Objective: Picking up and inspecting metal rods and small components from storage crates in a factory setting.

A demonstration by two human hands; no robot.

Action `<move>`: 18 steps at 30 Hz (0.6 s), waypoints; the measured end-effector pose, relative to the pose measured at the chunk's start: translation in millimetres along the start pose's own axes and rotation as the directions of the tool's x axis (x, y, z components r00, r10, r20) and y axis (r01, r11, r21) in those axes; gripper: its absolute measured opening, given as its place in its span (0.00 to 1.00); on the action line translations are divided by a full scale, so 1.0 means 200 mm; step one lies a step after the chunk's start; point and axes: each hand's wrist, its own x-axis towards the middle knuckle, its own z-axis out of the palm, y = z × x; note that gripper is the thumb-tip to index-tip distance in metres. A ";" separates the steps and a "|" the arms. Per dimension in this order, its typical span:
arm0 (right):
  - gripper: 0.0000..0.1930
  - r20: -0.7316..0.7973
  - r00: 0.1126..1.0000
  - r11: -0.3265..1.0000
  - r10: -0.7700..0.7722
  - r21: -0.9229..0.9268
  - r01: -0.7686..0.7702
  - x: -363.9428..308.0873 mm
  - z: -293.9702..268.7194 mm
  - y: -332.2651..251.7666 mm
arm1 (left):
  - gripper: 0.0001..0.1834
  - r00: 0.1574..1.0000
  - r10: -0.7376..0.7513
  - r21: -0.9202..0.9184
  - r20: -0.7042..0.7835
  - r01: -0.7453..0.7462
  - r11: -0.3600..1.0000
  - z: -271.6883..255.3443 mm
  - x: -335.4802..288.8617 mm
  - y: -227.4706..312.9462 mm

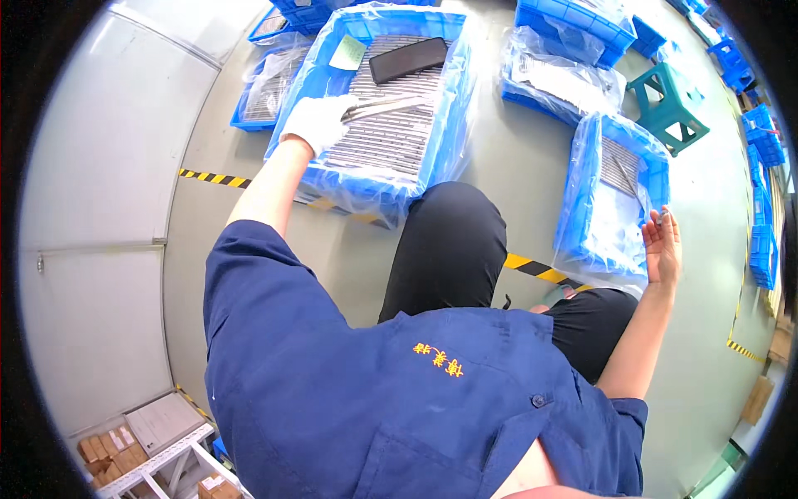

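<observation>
Head view: our left hand (320,123), gloved, is clamping some metal rods (387,106) over the large blue box (455,100), where many straight, shiny rods are lying in rows. The smaller box (579,181) is showing fewer, so we are judging the work partway. Whether our right hand (662,249) is gripping, we cannot tell.

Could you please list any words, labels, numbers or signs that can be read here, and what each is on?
Yellow embroidered characters on the navy shirt: present, but I won't copy the wording.
Pale green note in the large blue crate: any writing is too small to read.
White labels on the cardboard boxes at lower left: too small to read.
</observation>
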 end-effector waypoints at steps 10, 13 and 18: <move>0.11 -0.155 0.986 0.994 0.055 -0.082 -0.068 0.00 0.00 0.05 | 0.27 0.971 0.120 -0.030 0.206 -0.116 0.993 0.22 0.23 0.01; 0.11 -0.165 0.985 0.993 0.057 -0.096 -0.073 0.00 0.02 0.05 | 0.29 0.960 0.167 -0.016 0.225 -0.168 0.986 0.18 0.26 0.06; 0.12 -0.165 0.984 0.990 0.064 -0.116 -0.083 0.00 0.02 0.04 | 0.33 0.959 0.190 -0.042 0.212 -0.185 0.982 0.15 0.22 0.08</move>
